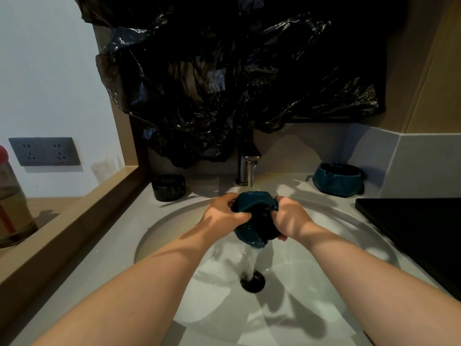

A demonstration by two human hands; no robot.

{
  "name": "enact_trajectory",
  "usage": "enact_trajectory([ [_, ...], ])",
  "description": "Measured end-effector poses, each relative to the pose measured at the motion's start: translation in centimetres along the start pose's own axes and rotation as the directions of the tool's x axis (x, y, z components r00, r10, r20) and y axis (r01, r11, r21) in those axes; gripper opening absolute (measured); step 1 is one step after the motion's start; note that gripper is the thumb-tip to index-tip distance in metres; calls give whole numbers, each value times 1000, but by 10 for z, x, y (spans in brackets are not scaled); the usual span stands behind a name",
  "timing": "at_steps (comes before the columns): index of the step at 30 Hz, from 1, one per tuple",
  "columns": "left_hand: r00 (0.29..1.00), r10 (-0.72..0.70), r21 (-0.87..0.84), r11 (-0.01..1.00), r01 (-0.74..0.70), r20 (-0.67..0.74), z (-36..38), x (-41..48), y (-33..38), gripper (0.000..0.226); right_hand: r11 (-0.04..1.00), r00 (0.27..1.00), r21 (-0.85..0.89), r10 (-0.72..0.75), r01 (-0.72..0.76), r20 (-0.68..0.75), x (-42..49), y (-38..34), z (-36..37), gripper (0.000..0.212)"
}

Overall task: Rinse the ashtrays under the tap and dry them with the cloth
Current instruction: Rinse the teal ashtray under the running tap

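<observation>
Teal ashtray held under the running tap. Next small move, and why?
Probably rotate the held teal ashtray slightly under the tap: left hand and right hand grip it tilted, and the stream hits its far rim before spilling off the near edge toward the drain.

Teal ashtray (254,216), black ashtray (168,187)

Crumpled black plastic sheeting (224,71) covers the back wall. A grey double socket (44,151) sits on the left wall, near a red-capped bottle (12,201).
</observation>
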State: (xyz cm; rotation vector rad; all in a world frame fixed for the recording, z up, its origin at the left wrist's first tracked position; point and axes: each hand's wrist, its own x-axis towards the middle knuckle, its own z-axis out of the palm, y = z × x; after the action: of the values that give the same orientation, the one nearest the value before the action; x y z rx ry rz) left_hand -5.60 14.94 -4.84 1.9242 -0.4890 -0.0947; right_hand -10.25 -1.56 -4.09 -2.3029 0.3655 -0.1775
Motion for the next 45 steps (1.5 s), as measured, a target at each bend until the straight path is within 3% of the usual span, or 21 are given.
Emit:
enact_trajectory([
  [4,994,-79,-30,996,81,77,-2,0,-2,71,964,988,219,144,-153,57,2,3,2,20],
  [7,976,-122,-75,988,138,182,-4,0,-7,64,876,971,418,211,-239,115,-3,-1,1,18],
  [9,983,-115,-158,978,137,142,-5,2,-7,58,837,958,471,208,-280,199,-5,-2,1,21],
  [11,990,-109,-160,979,123,95,-7,3,-5,52,895,962,376,169,-241,215,-6,-1,1,28],
  [14,993,-99,-36,994,101,70,-11,2,-4,48,1000,1000,27,-7,7,14,-2,-1,-2,31],
  [16,992,-85,41,996,81,96,-11,1,-3,46,988,991,-121,-110,100,-79,-1,-2,-4,37],
  [20,983,-62,113,993,43,173,-5,-2,0,39,918,974,-363,-207,162,-90,-4,-4,-1,26],
  [24,979,-44,79,996,28,201,-2,-5,0,42,956,992,-288,-91,62,-91,2,3,3,23],
  [27,973,-76,63,996,64,216,-2,-5,-4,65,995,994,33,96,-95,-50,8,8,7,21],
  [29,971,-100,10,995,100,216,-2,-4,-6,75,953,982,245,189,-177,-27,12,8,8,23],
  [34,977,-111,-123,983,134,180,-4,-1,-3,53,852,951,422,288,-308,112,6,2,6,22],
  [36,985,-118,-132,982,135,129,-7,0,-1,37,854,943,406,262,-325,205,4,3,1,25],
  [39,985,-147,-116,981,157,88,-11,-1,1,17,939,975,280,165,-202,151,6,3,-7,25],
  [42,992,-85,-29,996,89,96,-11,-3,2,20,988,996,141,56,-66,74,10,7,-9,32],
  [45,995,-15,19,1000,13,100,-7,-6,4,30,993,995,94,59,-66,80,12,14,-3,43],
])
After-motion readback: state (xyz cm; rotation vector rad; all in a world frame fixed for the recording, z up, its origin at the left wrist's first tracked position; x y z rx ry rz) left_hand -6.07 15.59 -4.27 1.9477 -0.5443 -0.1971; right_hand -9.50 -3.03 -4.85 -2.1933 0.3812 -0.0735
